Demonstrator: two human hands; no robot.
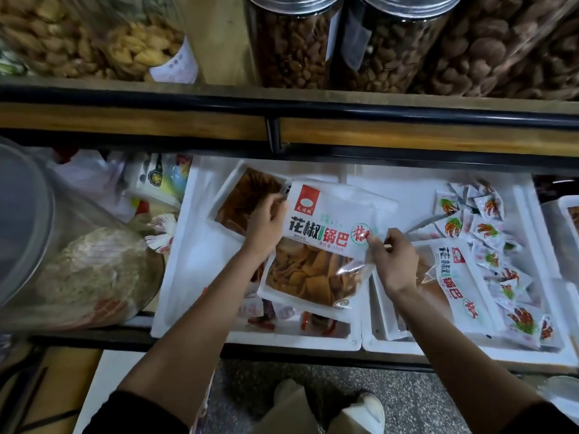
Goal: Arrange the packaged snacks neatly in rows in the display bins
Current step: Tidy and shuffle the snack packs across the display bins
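The left bin (188, 245) and the right bin (470, 350), both white foam, stand side by side. Above the left bin is a large snack bag (326, 233), tilted. The left hand (266, 223) grips its left edge and the right hand (394, 261) pinches its right edge. Small packets (488, 233) lie in the right bin.

Two bare hands, the left hand (266, 220) and the right hand (393, 261). Three large snack bags: a first bag (326, 233), a second bag (454, 277) and a third bag (247, 198). One heap of small sachets (488, 233), well over a dozen, too overlapped for an exact count. Two white foam bins in full view, a left bin (194, 245) and a right bin (438, 347), plus the edge of a third bin (568, 202). Two clear jars with metal lids, one jar (291, 42) beside the other jar (391, 42)
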